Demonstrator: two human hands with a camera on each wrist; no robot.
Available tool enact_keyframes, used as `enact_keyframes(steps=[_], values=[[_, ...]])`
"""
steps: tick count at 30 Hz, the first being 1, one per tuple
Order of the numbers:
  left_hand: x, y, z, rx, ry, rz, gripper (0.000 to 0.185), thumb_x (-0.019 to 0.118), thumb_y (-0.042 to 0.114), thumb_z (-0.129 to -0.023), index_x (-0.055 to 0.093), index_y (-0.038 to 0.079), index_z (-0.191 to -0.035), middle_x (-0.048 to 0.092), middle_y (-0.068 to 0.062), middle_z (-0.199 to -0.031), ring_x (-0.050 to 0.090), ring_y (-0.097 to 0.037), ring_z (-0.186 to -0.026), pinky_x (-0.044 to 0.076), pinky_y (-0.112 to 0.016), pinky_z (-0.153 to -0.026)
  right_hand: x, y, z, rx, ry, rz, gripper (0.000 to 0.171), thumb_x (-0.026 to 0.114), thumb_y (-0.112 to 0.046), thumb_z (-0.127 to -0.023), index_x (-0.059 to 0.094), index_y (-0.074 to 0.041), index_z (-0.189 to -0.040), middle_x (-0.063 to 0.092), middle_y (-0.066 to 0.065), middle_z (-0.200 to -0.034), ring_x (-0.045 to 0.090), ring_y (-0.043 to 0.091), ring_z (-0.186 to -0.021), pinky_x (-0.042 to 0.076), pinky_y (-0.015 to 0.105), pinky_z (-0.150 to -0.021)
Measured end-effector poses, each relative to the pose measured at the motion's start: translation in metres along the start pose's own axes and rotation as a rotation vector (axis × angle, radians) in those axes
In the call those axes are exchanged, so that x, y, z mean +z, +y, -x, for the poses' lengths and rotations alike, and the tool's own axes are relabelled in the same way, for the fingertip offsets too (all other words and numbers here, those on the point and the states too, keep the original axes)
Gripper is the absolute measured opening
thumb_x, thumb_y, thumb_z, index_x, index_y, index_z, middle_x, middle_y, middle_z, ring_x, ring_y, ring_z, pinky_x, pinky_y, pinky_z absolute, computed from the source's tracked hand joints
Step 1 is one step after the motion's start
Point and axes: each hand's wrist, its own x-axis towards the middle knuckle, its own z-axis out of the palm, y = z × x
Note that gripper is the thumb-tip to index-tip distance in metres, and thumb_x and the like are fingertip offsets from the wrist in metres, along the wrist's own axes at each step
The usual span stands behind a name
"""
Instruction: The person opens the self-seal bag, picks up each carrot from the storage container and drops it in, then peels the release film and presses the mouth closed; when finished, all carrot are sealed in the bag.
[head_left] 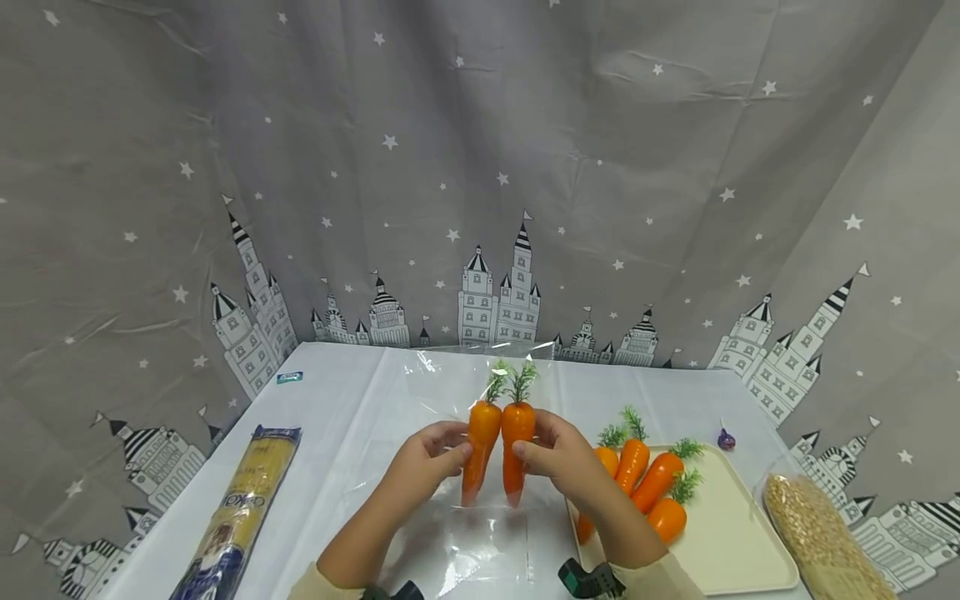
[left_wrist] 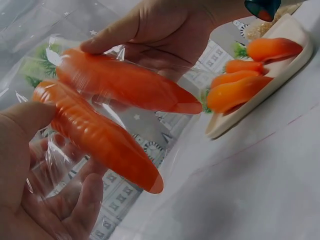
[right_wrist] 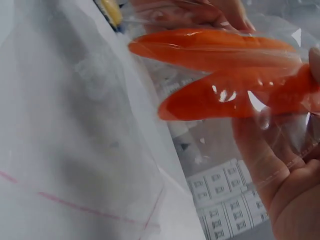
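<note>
Two orange toy carrots with green tops sit side by side inside a clear plastic bag [head_left: 487, 533], held upright above the table. My left hand [head_left: 431, 458] pinches the left carrot [head_left: 480, 446] through the plastic; in the left wrist view this carrot [left_wrist: 100, 137] lies under my thumb. My right hand [head_left: 558, 458] grips the right carrot [head_left: 516, 450] the same way, and that carrot [right_wrist: 235, 97] shows through the film in the right wrist view. The bag's lower part hangs down to the table.
A cream tray [head_left: 720, 533] at the right holds several more carrots [head_left: 652, 483]. A bag of grain [head_left: 821, 533] lies at the far right, a long pasta packet [head_left: 236, 508] at the left. A small purple object [head_left: 726, 438] sits behind the tray. Curtain encloses the table.
</note>
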Motion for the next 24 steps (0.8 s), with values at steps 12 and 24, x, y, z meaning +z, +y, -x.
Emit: enact_keyframes(steps=[12,24], values=[[-0.039,0.02,-0.051,-0.085,0.071,-0.055,0.045,0.07,0.034,-0.101,0.063,0.006,-0.136,0.073,-0.017,-0.124,0.075,-0.028,-0.105,0.063,-0.043,-0.09,0.013,-0.02,-0.067,0.061,0.058,-0.093,0.058,0.071,-0.034,-0.102,0.053,-0.007,-0.15,0.067,0.016,-0.133,0.069,0.032,-0.12,0.061,0.05,-0.093],[-0.081,0.001,-0.108,-0.235,0.054,-0.134,0.058,0.068,0.042,-0.102,0.056,0.004,-0.144,0.063,-0.021,-0.138,0.07,-0.035,-0.119,0.06,-0.042,-0.096,0.035,-0.004,-0.131,0.17,0.121,-0.2,0.053,0.069,-0.039,-0.102,0.06,-0.007,-0.144,0.07,0.013,-0.124,0.073,0.024,-0.105,0.063,0.042,-0.089]])
